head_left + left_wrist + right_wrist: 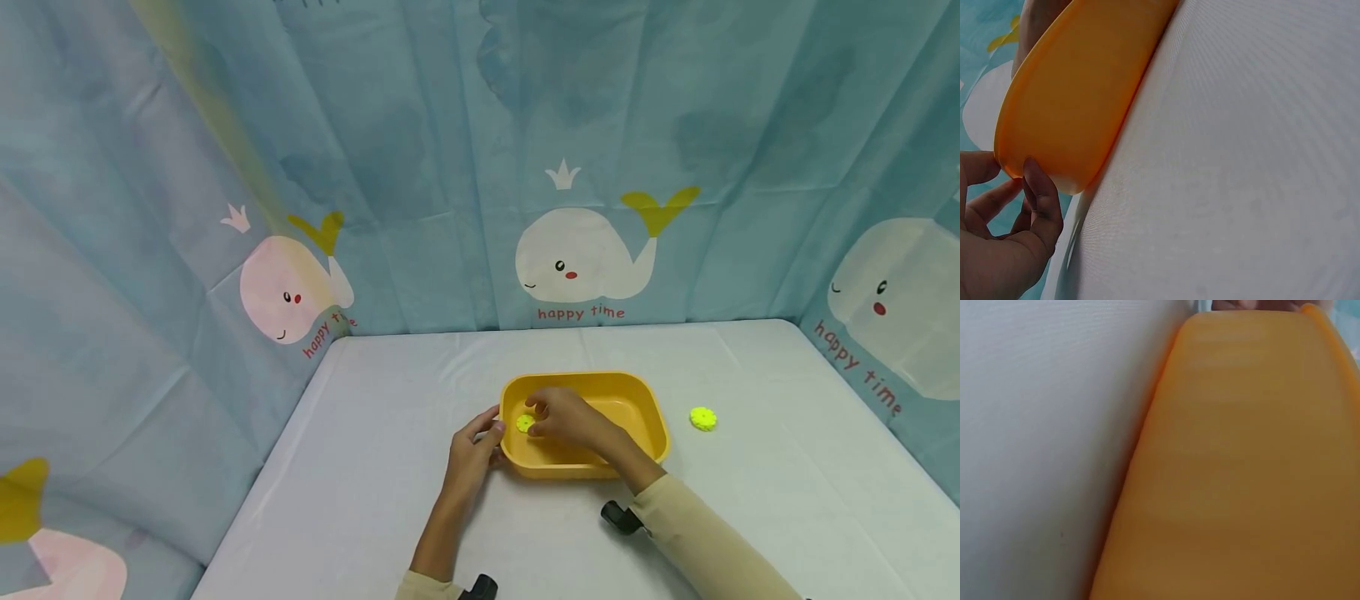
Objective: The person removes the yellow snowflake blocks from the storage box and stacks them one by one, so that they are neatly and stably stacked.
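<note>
A yellow plastic tray [585, 472] stands on the white-covered table. At its left end my left hand [471, 454] holds the wall, with the thumb [1040, 184] on the outside and a finger at the rim in the left wrist view. My right hand [566, 417] reaches down inside the tray. Its thumb and index finger are parted beside a small yellow-green flower-shaped disc [523, 423] at the tray's left end. Whether the thumb touches the disc is hard to see. The right wrist view shows mainly the tray's outer wall [1235, 462].
A second yellow-green disc [703, 418] lies on the tabletop [765, 500], to the right of the tray. Blue curtains [420, 250] printed with whales hang behind the table and at both sides. A black wrist device [621, 517] sits by the right sleeve.
</note>
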Available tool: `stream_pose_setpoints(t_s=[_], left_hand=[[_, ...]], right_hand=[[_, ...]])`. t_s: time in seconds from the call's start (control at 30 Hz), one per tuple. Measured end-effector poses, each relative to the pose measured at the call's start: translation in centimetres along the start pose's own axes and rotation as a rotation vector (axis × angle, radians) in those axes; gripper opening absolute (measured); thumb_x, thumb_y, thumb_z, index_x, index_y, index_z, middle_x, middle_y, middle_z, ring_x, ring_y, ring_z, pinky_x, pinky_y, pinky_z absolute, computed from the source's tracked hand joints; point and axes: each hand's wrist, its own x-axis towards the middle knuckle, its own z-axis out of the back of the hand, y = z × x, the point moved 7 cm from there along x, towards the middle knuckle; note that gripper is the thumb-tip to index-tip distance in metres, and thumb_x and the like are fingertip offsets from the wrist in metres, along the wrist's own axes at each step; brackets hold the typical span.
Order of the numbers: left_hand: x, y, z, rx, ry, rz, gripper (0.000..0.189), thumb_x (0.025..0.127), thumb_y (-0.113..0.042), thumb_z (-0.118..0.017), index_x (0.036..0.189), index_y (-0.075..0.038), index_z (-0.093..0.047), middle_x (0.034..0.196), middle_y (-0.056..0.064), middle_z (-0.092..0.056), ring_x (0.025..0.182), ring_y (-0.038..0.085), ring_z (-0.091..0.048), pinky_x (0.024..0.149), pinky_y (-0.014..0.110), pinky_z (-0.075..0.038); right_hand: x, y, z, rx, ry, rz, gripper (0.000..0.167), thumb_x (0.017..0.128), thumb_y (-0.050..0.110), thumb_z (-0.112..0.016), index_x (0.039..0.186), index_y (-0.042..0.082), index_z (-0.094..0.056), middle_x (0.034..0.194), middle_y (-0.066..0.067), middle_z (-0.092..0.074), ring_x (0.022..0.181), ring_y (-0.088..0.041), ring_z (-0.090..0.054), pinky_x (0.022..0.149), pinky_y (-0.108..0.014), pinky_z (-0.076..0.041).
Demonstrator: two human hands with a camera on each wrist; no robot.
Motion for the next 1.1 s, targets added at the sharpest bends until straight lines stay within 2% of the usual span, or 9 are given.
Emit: stream_pose_setpoints(t_s=[0.13,0.37,0.53,0.73,0.9,1.1], left_hand=[[0.0,-0.1,0.0,0.002,-0.001,-0.004,0.043,0.109,-0.023,-0.061,0.151,-0.013,-0.061,0.129,0.015,-0.061,0.095,0.024,-0.069,0.078,0.025,-0.059],[-0.1,-0.1,0.1,0.002,-0.002,-0.003,0.043,0.108,-0.024,-0.061,0.15,-0.014,-0.062,0.129,0.014,-0.061,0.096,0.024,-0.068,0.078,0.025,-0.059],[-0.1,-0.1,0.0,0.006,-0.011,0.004,0.042,0.109,-0.024,-0.061,0.15,-0.014,-0.062,0.129,0.014,-0.061,0.096,0.024,-0.068,0.078,0.025,-0.059],[0.0,-0.1,-0.1,0.0,-0.011,0.007,0.042,0.108,-0.023,-0.061,0.15,-0.014,-0.062,0.128,0.014,-0.061,0.092,0.021,-0.068,0.076,0.024,-0.058],[0.2,0.0,0.0,0.0,-0.015,0.008,0.041,0.108,-0.023,-0.062,0.149,-0.014,-0.063,0.127,0.014,-0.061,0.089,0.017,-0.066,0.076,0.022,-0.057],[0.1,0.0,0.0,0.002,-0.004,-0.008,0.042,0.109,-0.022,-0.06,0.15,-0.012,-0.062,0.128,0.016,-0.061,0.092,0.02,-0.068,0.076,0.022,-0.058]], right_hand=[[0.3,-0.2,-0.4,-0.009,0.01,-0.008,0.038,0.086,0.006,-0.087,0.121,-0.003,-0.074,0.101,-0.009,-0.073,0.089,-0.019,-0.062,0.092,-0.041,-0.058],[0.9,0.2,-0.8,-0.069,0.016,0.048,0.039,0.084,0.008,-0.089,0.119,-0.005,-0.075,0.098,-0.009,-0.072,0.087,-0.019,-0.059,0.088,-0.039,-0.057],[1.3,0.2,-1.1,-0.115,0.036,0.044,0.039,0.085,0.01,-0.09,0.119,-0.003,-0.076,0.097,-0.008,-0.07,0.088,-0.02,-0.056,0.087,-0.038,-0.055],[1.5,0.3,-1.3,-0.159,0.037,0.056,0.031,0.084,0.008,-0.09,0.111,-0.002,-0.078,0.094,-0.007,-0.068,0.087,-0.02,-0.053,0.085,-0.037,-0.052],[1.5,0.3,-1.3,-0.169,0.034,0.043,0.025,0.083,0.008,-0.09,0.104,0.0,-0.079,0.091,-0.006,-0.065,0.086,-0.019,-0.051,0.08,-0.034,-0.05],[1.4,0.2,-1.4,-0.166,0.038,0.011,0.023,0.085,0.011,-0.089,0.102,0.001,-0.078,0.088,-0.005,-0.061,0.086,-0.019,-0.05,0.078,-0.032,-0.047]])
